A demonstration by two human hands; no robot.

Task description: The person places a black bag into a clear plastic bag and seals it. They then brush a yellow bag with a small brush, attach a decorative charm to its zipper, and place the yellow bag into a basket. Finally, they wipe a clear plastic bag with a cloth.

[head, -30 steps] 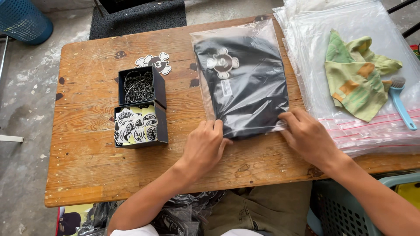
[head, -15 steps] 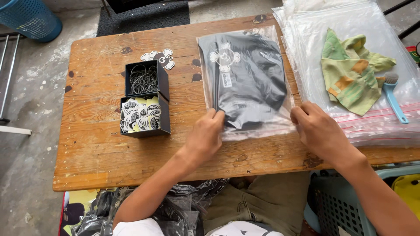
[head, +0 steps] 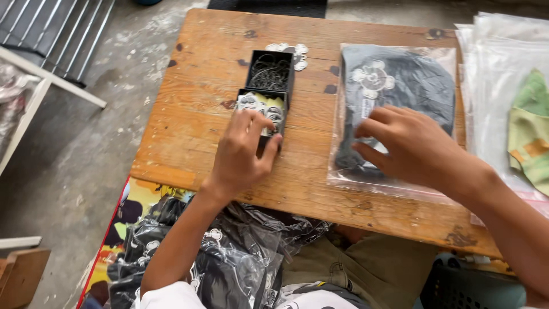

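A clear plastic bag holding a folded black garment [head: 400,86] with a white emblem lies on the wooden table [head: 194,131]. My right hand [head: 412,146] rests flat on its near half, fingers spread. My left hand [head: 243,151] reaches into the nearer black box of stickers [head: 260,106], fingertips on the stickers; whether it grips one is hidden. Behind that stands a second black box with dark loops [head: 271,71].
Several round stickers [head: 289,50] lie behind the boxes. A stack of clear bags [head: 503,86] with a green cloth [head: 529,129] sits at the right. Bagged black garments [head: 229,263] are piled by my lap, left of the table. A metal rack [head: 51,34] stands on the floor.
My left hand left the bag's near edge and moved left to the sticker box. My right hand shifted up onto the bagged garment. The view swung left.
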